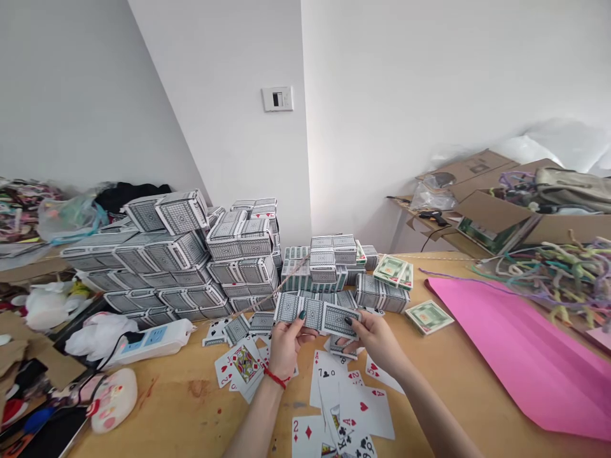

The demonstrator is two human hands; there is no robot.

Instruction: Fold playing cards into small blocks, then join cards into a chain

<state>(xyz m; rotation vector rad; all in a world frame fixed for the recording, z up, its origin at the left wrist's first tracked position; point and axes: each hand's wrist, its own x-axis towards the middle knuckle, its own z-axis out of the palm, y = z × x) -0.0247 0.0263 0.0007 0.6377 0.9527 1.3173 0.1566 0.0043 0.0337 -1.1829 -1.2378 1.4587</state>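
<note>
White walls (429,76) backed the wooden table (167,407). Right of the power strip (165,337), the left hand (289,342) pinched a patterned playing-card panel (286,305), the right hand (372,334) a playing card (335,318) at its end (face-up cards (365,413) lay that side too); light, level pressure seemed best against creasing.

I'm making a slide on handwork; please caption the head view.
Left hand and right hand hold patterned cards over a table, with loose playing cards nearby and card blocks stacked behind.
</note>
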